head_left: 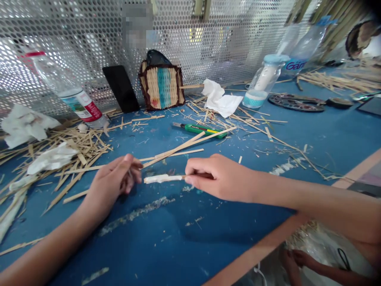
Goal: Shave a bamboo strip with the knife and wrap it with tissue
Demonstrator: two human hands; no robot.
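Note:
My right hand [216, 176] pinches a thin brown stick [199, 175] whose end is wrapped in a white, tissue-like strip [162, 179]. That white end points towards my left hand [117, 178], stopping just short of its fingers. My left hand's fingers are curled closed, and a thin sliver seems to show among them, too small to name. Flat bamboo strips [175, 153] lie on the blue worktable [184, 234] just beyond and beside my left hand, with one running under its fingers.
Straw and bamboo scraps cover the table. Farther back are a green utility knife [201, 130], a woven panel [161, 87], a black phone [121, 89], crumpled tissues [220, 99] and plastic bottles [263, 81]. Another person's hands [297, 260] show below the table's near edge.

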